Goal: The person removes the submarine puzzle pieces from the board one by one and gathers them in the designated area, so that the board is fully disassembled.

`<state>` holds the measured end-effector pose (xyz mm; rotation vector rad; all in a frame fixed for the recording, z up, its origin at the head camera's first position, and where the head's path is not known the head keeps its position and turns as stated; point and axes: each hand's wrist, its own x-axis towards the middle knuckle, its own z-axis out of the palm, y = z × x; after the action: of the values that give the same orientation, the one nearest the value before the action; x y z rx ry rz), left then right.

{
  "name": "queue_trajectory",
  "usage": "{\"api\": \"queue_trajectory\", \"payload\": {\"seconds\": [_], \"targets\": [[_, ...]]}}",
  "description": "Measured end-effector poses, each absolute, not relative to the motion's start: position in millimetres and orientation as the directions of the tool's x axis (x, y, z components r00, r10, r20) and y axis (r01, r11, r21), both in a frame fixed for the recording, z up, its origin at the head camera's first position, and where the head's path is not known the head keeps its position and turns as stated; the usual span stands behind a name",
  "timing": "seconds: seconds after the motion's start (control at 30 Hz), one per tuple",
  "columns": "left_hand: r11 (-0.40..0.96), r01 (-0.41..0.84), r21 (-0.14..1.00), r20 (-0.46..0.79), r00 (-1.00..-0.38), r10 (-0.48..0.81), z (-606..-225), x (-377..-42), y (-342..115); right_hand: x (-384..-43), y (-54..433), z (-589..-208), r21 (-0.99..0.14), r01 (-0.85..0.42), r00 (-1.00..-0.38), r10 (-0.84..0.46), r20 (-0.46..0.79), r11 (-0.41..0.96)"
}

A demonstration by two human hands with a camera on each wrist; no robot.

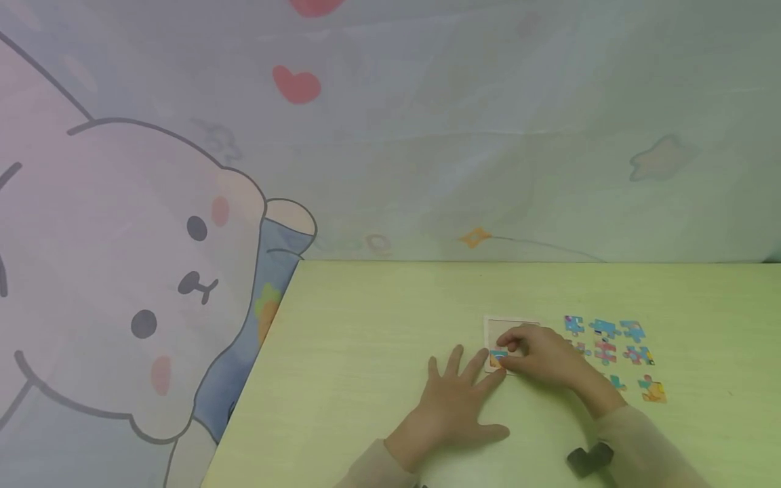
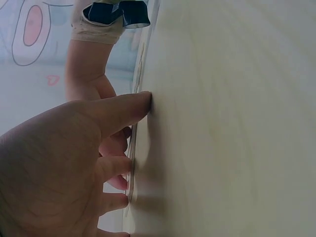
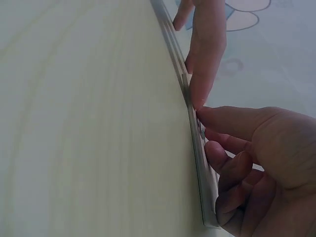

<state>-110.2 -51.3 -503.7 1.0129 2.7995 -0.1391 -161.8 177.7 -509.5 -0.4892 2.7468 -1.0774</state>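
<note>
A flat puzzle frame (image 1: 486, 331) with a pale rim lies on the table. In its near left corner sits a blue and orange jigsaw piece (image 1: 497, 356), partly covered by fingers. My right hand (image 1: 546, 356) reaches over the frame from the right, pinching this piece with thumb and index finger. The other right fingers (image 3: 232, 173) curl in, as the right wrist view shows. My left hand (image 1: 451, 405) lies palm down with spread fingers, its fingertips at the frame's left and near edges. In the left wrist view its thumb (image 2: 126, 107) touches the tabletop.
Several loose jigsaw pieces (image 1: 605, 352) lie in rows right of the frame, some hidden behind my right hand. The light table (image 1: 348, 339) meets a printed cloth backdrop (image 1: 390, 169) at its far edge. A black device (image 1: 590, 460) sits at my right sleeve.
</note>
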Motion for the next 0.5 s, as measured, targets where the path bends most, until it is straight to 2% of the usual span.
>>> {"api": "queue_trajectory", "payload": {"seconds": [0.5], "targets": [[0.765, 0.642, -0.054, -0.204, -0.757, 0.62, -507.0, -111.9, -49.9, -161.9, 174.8, -508.6, -0.677, -0.262, -0.932, -0.362, -0.006, 0.687]]}}
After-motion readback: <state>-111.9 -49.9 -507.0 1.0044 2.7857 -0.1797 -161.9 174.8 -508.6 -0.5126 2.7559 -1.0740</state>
